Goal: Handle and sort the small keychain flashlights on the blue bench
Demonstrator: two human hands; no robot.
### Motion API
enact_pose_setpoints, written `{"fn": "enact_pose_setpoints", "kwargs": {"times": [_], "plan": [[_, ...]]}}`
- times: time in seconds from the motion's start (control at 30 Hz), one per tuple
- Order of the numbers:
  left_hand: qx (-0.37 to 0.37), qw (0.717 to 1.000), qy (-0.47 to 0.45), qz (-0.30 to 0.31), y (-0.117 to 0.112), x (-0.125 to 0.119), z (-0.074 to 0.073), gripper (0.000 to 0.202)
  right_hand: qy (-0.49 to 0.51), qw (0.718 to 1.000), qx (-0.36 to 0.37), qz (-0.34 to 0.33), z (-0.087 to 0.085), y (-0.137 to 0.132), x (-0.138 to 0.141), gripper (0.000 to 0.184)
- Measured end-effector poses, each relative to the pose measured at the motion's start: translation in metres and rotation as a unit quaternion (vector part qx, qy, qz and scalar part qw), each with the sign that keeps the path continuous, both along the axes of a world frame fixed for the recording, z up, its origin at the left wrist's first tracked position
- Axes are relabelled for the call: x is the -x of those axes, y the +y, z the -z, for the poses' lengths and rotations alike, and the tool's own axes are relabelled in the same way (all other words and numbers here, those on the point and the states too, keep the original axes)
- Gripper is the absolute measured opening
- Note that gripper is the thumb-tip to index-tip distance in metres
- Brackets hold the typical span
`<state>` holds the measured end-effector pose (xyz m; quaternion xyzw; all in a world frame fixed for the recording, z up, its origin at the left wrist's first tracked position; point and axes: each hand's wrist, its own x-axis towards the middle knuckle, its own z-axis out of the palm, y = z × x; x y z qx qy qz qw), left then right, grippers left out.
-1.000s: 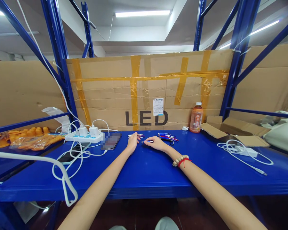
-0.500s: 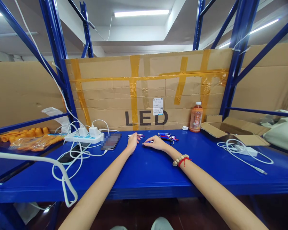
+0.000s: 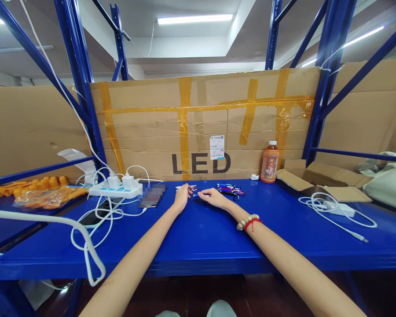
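My left hand (image 3: 182,197) lay loosely curled on the blue shelf (image 3: 201,233), fingers at a small pile of pens (image 3: 187,188) just beyond it; whether they gripped one I could not tell. My right hand (image 3: 214,197) lay flat just beside it, fingertips on a blue pen (image 3: 198,195) lying between both hands. More pens (image 3: 231,189) lay just beyond my right hand, a bottle (image 3: 269,162) farther right.

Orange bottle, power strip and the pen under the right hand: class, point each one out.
Orange bottle (image 3: 269,164), head view, label on its body.
Power strip (image 3: 114,190), head view, its white top.
Pen (image 3: 198,195), head view, barrel beside the right hand (image 3: 214,198).
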<state>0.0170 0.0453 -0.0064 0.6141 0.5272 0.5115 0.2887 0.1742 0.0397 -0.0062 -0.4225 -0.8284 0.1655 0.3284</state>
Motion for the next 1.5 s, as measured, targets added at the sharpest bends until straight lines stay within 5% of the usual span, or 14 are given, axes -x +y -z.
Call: {"fn": "enact_pose_setpoints", "kwargs": {"times": [0.2, 0.37, 0.8, 1.07, 1.37, 1.5], "plan": [[-0.059, 0.989, 0.129, -0.031, -0.009, 0.004, -0.006, 0.023, -0.107, 0.986, -0.006, 0.13, -0.014, -0.009, -0.008, 0.033], [-0.123, 0.918, 0.375, -0.032, -0.015, 0.007, -0.006, 0.028, -0.219, 0.941, 0.01, 0.257, -0.029, -0.014, -0.029, 0.02], [-0.058, 0.892, 0.448, -0.016, -0.009, 0.011, 0.001, 0.033, -0.241, 0.896, 0.021, 0.373, -0.037, -0.016, -0.036, 0.017], [-0.072, 0.88, 0.465, -0.064, -0.011, 0.014, -0.002, 0.029, -0.214, 0.912, -0.006, 0.349, -0.032, -0.015, -0.031, 0.029], [-0.074, 0.907, 0.414, -0.028, -0.011, 0.007, 0.0, 0.018, -0.118, 0.978, -0.15, 0.079, -0.013, -0.011, -0.005, 0.025], [-0.12, 0.936, 0.331, 0.02, -0.008, 0.004, 0.002, 0.017, -0.121, 0.978, -0.165, 0.046, -0.007, -0.009, 0.002, 0.03]]}}
